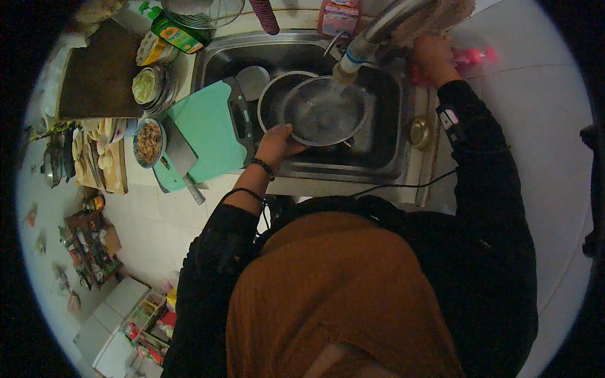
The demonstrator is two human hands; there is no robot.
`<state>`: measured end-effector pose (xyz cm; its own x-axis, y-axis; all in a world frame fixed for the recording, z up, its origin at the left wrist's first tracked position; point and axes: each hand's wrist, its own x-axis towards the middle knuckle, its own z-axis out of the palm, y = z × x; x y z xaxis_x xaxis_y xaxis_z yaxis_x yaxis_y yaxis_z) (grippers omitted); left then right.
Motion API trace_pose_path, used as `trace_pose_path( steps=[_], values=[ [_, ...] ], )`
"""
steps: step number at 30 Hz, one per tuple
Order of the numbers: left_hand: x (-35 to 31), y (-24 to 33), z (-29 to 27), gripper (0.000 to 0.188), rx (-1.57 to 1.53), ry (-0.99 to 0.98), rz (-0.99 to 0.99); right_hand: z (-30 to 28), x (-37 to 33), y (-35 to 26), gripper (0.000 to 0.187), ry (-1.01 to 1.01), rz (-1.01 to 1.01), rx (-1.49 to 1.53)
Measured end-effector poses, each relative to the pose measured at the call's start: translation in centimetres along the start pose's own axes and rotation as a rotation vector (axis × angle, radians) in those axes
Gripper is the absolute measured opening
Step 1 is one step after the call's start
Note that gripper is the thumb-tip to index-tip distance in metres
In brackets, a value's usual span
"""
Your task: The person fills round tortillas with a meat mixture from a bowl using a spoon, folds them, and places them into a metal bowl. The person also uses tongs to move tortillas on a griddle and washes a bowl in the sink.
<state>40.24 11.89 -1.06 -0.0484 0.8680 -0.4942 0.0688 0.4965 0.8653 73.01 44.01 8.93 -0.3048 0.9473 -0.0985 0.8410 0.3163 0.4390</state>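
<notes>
My left hand (278, 145) grips the near-left rim of a round metal bowl (315, 116), thumb over the edge. The bowl is held over the sink (378, 171) under the faucet (360, 53), and water runs into it. Below it, partly hidden, is another round vessel (267, 101) with a pale rim. My right hand (433, 60) is curled at the back right, beside the faucet. A brown cloth (441, 16) hangs there, and a pink bottle (472, 57) shows next to the hand. My right fingers are hidden, so their grip is unclear.
A green cutting board (205, 123) leans over the sink's left edge, with a cleaver (181, 151) on it. Left of it stand a bowl of minced food (149, 143) and stacked bowls (151, 88). A green detergent bottle (176, 33) lies behind. A dark cord (403, 184) crosses the counter's front.
</notes>
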Motion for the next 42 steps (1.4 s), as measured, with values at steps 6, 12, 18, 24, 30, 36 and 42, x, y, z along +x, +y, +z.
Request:
trace_pose_path(
  steps=[6, 12, 18, 24, 30, 36, 42],
  values=[
    [-1.6, 2.7, 1.1, 0.024, -0.644, -0.097, -0.272, 0.2, 0.1, 0.2, 0.034, 0.107, -0.009, 0.005],
    [-0.9, 2.6, 1.8, 0.023, -0.601, -0.131, -0.112, 0.7, 0.9, 0.5, 0.033, 0.156, -0.056, 0.039],
    [-2.3, 2.6, -0.2, 0.03, 0.04, 0.137, 0.057, 2.8, 2.7, 0.3, 0.028, 0.203, -0.046, -0.061],
    [-4.2, 3.2, -1.5, 0.022, 0.524, 0.476, 0.467, 6.4, 3.0, 1.0, 0.034, 0.51, -0.042, 0.144],
    [-6.1, 5.0, -3.9, 0.011, 0.865, 0.616, 0.711, 6.3, 1.4, 0.5, 0.04, 0.517, -0.006, 0.274],
    [-10.1, 8.1, -7.5, 0.013, 0.94, 0.69, 0.831, 1.5, -7.3, -0.8, 0.035, 0.522, -0.044, 0.761],
    [-11.5, 7.8, -10.1, 0.013, 0.935, 0.627, 0.87, -8.8, -19.0, -4.5, 0.02, 0.75, 0.356, 1.216]
  ],
)
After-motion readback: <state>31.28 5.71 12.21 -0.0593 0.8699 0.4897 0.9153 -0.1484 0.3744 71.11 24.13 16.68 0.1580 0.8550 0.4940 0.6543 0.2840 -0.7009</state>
